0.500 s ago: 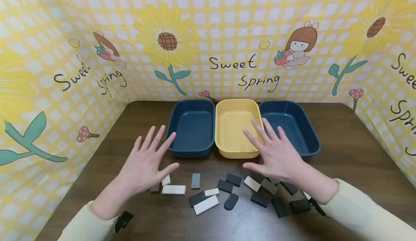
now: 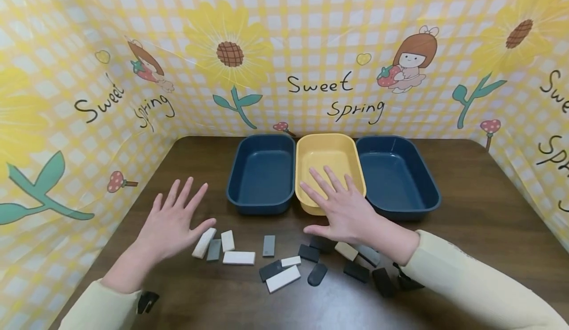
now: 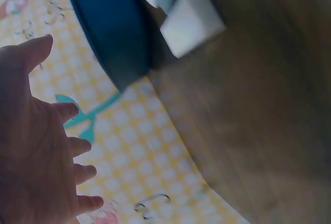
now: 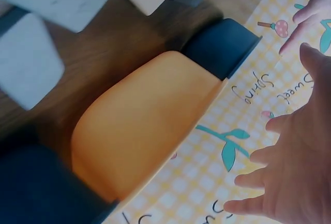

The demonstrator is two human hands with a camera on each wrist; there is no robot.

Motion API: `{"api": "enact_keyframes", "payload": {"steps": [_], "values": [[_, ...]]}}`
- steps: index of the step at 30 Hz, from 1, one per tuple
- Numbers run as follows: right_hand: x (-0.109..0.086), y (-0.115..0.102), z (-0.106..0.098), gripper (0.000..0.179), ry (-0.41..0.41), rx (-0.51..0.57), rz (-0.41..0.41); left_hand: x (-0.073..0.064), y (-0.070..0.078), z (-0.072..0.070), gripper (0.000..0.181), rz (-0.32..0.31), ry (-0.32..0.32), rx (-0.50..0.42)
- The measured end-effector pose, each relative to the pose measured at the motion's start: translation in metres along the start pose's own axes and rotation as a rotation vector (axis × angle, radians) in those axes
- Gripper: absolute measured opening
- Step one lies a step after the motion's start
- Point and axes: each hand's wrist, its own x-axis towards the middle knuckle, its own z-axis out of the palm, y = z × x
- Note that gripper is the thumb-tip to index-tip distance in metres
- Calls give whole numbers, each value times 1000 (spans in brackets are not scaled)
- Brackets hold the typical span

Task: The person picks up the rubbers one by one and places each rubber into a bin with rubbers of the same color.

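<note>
My left hand (image 2: pixel 171 226) is held over the left of the table, fingers spread and straight, nothing in it. Beside its thumb lie a white block (image 2: pixel 204 242) and a grey block (image 2: pixel 214 250). Over the front of the yellow bin (image 2: pixel 306 208) hovers my right hand (image 2: pixel 344 211), likewise spread and holding nothing. Beneath that wrist are a beige block (image 2: pixel 346 251) and a grey one (image 2: pixel 368 255), with black blocks (image 2: pixel 356 271) nearby; the forearm hides part of this group. The left wrist view shows the open left palm (image 3: pixel 41 146).
A blue bin (image 2: pixel 261 210) stands left of the yellow one, another blue bin (image 2: pixel 418 210) right of it. Midway along the table lie a grey block (image 2: pixel 268 246), long white blocks (image 2: pixel 283 279) and a black rounded piece (image 2: pixel 317 274). Patterned cloth (image 2: pixel 311 33) hangs behind and at the sides.
Both hands have shifted left, the right one now farther over the yellow bin. White and grey blocks at the left are uncovered, while the right forearm covers more blocks at the right.
</note>
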Motion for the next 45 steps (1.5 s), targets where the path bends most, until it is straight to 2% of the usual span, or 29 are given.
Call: {"api": "enact_keyframes", "payload": {"steps": [5,8,14,20,28,30,34,37,41,45], "values": [[10,-10,6,90,-19,5,-32,-9,-13,7,82,-13,-62,-31],[14,-16,11,90,-33,12,-56,-15,-17,13,84,11,-96,-66],[20,-25,22,90,-105,44,-87,-27,-19,23,91,68,-125,-160],[24,-27,29,88,-128,33,-84,-28,-13,27,85,11,-188,-194],[33,-30,35,75,-141,-18,-124,-22,-9,30,63,-19,-210,-169],[37,-32,36,69,-107,-63,-144,-21,-7,30,56,-35,-232,-173],[46,-34,37,52,30,-180,-195,-19,-4,31,44,-61,-255,-178],[54,-34,36,38,100,-222,-217,-17,-2,32,40,-78,-268,-160],[62,-35,36,26,130,-228,-223,-13,0,33,37,-98,-281,-148],[66,-35,37,20,164,-228,-225,-12,2,34,32,-101,-265,-145]]}}
